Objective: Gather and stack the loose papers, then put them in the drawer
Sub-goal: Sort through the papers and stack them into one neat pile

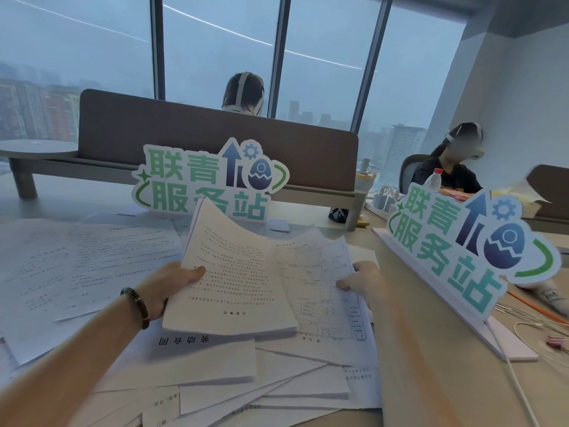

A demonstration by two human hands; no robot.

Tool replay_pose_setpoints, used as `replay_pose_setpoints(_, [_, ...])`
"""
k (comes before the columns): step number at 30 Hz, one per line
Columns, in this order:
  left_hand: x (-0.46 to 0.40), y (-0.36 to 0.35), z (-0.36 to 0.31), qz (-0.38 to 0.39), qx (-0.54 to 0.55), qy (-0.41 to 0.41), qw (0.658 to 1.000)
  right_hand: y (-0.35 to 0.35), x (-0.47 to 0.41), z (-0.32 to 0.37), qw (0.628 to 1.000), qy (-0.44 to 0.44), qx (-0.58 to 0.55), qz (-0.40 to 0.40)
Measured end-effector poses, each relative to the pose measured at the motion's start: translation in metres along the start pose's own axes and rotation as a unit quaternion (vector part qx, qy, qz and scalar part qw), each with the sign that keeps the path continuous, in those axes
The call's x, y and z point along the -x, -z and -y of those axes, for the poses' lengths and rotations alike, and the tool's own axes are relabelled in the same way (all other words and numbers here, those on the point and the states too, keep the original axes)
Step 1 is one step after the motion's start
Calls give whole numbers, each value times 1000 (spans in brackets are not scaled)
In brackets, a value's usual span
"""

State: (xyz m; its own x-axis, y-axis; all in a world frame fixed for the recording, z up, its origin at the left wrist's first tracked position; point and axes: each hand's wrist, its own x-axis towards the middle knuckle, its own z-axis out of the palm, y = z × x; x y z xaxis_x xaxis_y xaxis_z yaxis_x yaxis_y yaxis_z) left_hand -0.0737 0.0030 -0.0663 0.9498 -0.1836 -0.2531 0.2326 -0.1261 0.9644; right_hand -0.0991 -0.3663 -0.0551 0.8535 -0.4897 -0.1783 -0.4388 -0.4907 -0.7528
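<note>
Hands [172, 285] w/ stack [234, 272], signs [209, 180] behind

A thick stack of printed papers [234, 272] tilts up, far edge curling, above loose sheets [92, 260] scattered flat and overlapping.

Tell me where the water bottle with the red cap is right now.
In the head view the water bottle stands at far right, behind the right-hand green sign, in front of the seated person in black.
</note>
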Motion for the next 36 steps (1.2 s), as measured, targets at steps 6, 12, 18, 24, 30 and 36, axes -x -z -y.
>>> replay_pose_setpoints(6, [-2, 2, 1, 0, 6, -5, 1000, 1, 6, 6, 997, 18, 75, 1])
replay_pose_setpoints(12, [0, 2, 0, 5, 12, -4, 1000, 7, 13, 9, 993, 18, 40, 108])
replay_pose_setpoints(18, [0, 2, -1, 4, 9, 5, 1000, 22, 16, 25, 971, 30, -171, 161])
replay_pose_setpoints(24, [2, 1, -1, -4, 15, 8, 1000, 19, 15, 45, 970, 43, -168, 172])
replay_pose_setpoints(30, [4, -2, -2, -3, -5, 5, 1000, 33, 15, 84, 969, 91, -172, 155])
replay_pose_setpoints(36, [6, -4, -3, -19, -15, 3, 1000, 52, 37, 127, 971, 153, -135, 121])
